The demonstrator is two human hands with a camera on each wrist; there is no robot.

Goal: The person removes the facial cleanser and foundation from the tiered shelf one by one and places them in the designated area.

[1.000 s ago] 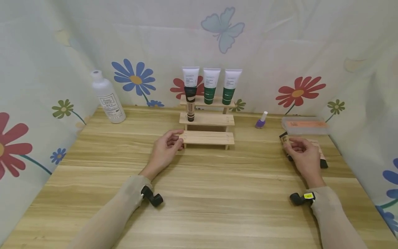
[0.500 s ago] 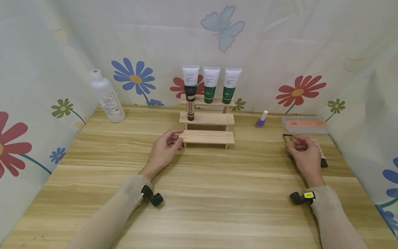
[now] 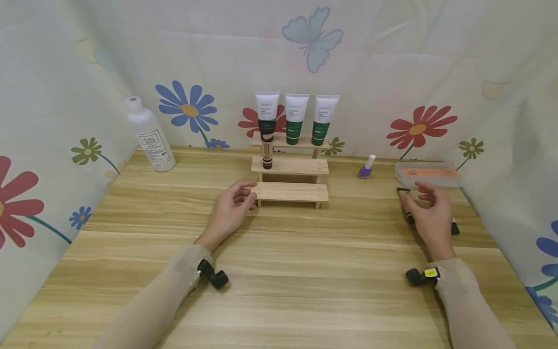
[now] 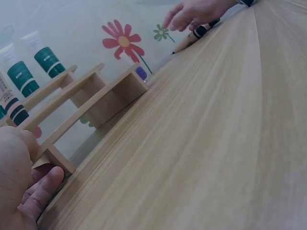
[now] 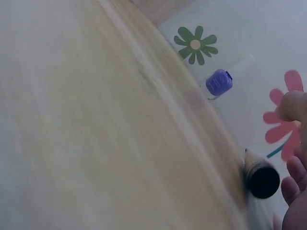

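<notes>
My left hand (image 3: 231, 206) grips the left end of the lowest step of a three-tier wooden display rack (image 3: 292, 192). In the left wrist view its thumb and fingers close around that step's end. At the right, my right hand (image 3: 432, 220) hovers with parted fingers over a beige-and-black squeeze tube (image 3: 405, 199) lying on the table. The right wrist view shows the tube's black cap (image 5: 264, 182) apart from the fingers. A second dark-ended tube (image 3: 455, 228) lies mostly hidden beneath that hand. Another beige-and-black tube (image 3: 267, 145) stands cap down on the rack's middle step.
Three white-and-green tubes (image 3: 320, 121) stand on the top step. A purple nail polish bottle (image 3: 365, 170) is right of the rack, and a clear plastic case (image 3: 427, 174) lies behind my right hand. A tall white bottle (image 3: 150, 135) stands back left. Floral cloth (image 3: 357, 43) borders the table.
My right hand's fingers have let go of the beige-and-black tube and spread; the tube has shifted slightly right and lies on the table. My left hand keeps its hold on the rack.
</notes>
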